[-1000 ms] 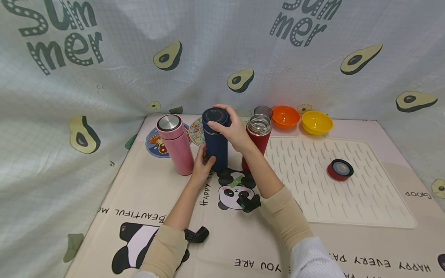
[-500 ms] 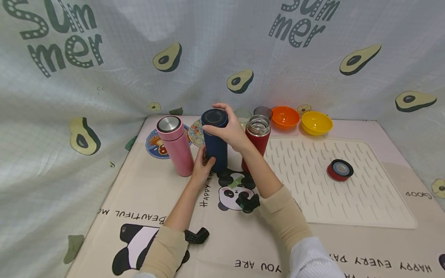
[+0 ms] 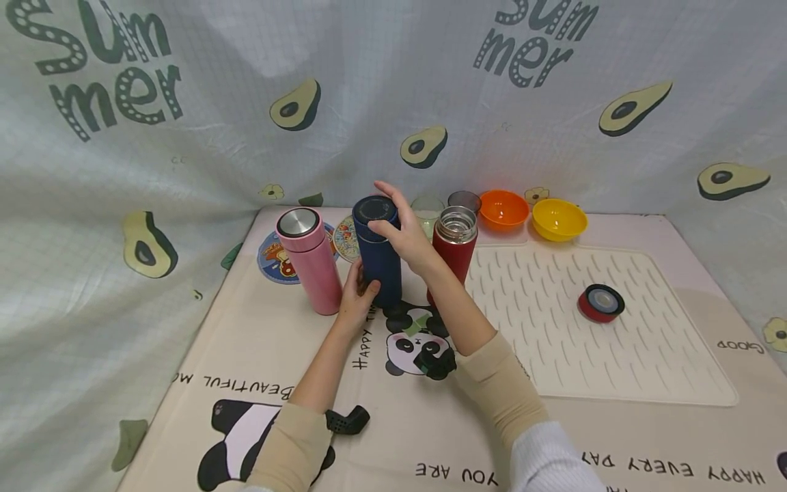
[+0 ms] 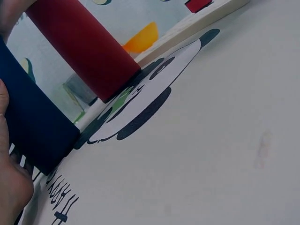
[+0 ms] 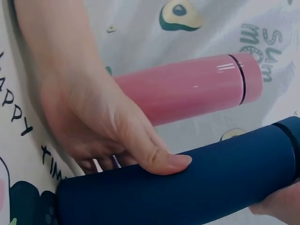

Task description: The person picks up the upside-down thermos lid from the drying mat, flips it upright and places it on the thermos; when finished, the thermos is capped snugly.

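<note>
A dark blue thermos [image 3: 382, 270] stands on the table in the head view, leaning a little to the left. My left hand [image 3: 355, 301] holds its lower body, with the thumb [image 5: 171, 163] lying along the side in the right wrist view. Up at the dark lid [image 3: 375, 208] is my right hand [image 3: 408, 236], thumb across the lid's front and one finger raised behind it; the other fingers are hidden. To the left stands a pink thermos [image 3: 312, 270] with its lid on. A red thermos [image 3: 453, 254], its steel mouth uncovered, stands partly behind my right forearm.
A red-and-black lid [image 3: 601, 303] lies on the ribbed cream mat [image 3: 639, 362] at the right. Orange [image 3: 503, 210] and yellow bowls [image 3: 559, 219] stand at the back, beside a dark glass [image 3: 464, 201] and a clear glass [image 3: 427, 208]. Round coasters [image 3: 346, 239] lie behind the thermoses.
The blue thermos's top has shifted slightly left. My right thumb slid left across the lid's front, then came back right. My left hand keeps its hold low on the body.
</note>
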